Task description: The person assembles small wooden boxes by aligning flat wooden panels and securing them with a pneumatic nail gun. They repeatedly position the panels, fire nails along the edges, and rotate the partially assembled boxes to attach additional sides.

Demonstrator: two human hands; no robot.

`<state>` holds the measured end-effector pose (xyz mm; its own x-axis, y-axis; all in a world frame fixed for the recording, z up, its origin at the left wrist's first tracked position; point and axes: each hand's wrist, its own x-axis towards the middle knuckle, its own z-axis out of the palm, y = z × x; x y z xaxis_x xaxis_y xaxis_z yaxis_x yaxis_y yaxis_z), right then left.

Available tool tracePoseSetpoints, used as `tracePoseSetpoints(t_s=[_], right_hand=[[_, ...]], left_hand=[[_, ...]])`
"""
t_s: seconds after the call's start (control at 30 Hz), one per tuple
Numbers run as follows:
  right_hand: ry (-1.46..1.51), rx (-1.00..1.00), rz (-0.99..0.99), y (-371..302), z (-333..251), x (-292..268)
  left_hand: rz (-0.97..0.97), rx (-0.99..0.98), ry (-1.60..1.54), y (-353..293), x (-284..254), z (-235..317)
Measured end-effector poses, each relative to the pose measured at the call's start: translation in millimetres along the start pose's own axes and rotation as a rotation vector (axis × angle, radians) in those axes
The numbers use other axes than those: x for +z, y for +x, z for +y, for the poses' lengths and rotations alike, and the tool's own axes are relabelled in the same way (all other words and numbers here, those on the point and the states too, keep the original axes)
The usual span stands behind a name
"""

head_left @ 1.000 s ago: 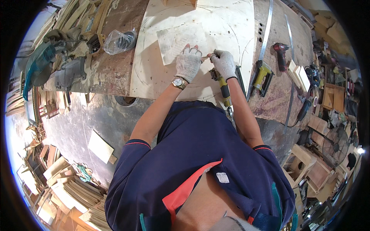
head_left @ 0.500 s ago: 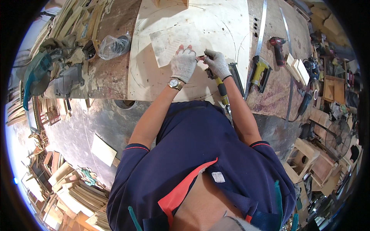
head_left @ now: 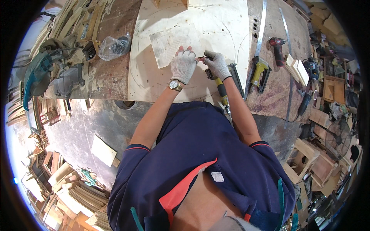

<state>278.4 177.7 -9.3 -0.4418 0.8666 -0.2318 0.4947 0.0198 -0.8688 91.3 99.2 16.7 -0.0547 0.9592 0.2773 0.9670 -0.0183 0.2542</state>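
My left hand (head_left: 183, 66), in a pale knit glove with bare fingertips and a watch above it, lies with its fingers stretched over the lower edge of a thin, faintly marked sheet (head_left: 165, 44). Its thumb points toward my right hand (head_left: 217, 64), also gloved, whose fingers are pinched together close beside it. A small dark thing seems to be between those right fingers, too small to name. Under both hands spreads a pale wooden board (head_left: 227, 36). Partly hidden by my right forearm, a yellow-and-black nail gun (head_left: 222, 90) lies at the board's near edge.
To the right lie another yellow nail gun (head_left: 260, 72), a red-and-black cordless drill (head_left: 276, 47), a metal strip (head_left: 262, 25) and short wood pieces (head_left: 296, 69). At left are a clear plastic bag (head_left: 115, 47) and a teal circular-blade saw (head_left: 37, 75). Stacked timber (head_left: 83, 198) stands lower left.
Almost nothing differs. Both hands keep their places, with only a slight shift of the fingers and of the whole view.
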Motion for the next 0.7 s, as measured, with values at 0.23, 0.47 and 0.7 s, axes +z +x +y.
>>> tracePoseSetpoints(t_s=[0.23, 0.47, 0.7], right_hand=[[-0.303, 0.149, 0.381, -68, -39, -23], [-0.547, 0.471, 0.15, -138, -10, -6], [-0.324, 0.363, 0.185, -115, -21, -19]], left_hand=[[-0.117, 0.046, -0.007, -6, 6, -13], [-0.112, 0.023, -0.036, -8, 11, -14], [-0.166, 0.007, -0.074, -5, 15, -14]])
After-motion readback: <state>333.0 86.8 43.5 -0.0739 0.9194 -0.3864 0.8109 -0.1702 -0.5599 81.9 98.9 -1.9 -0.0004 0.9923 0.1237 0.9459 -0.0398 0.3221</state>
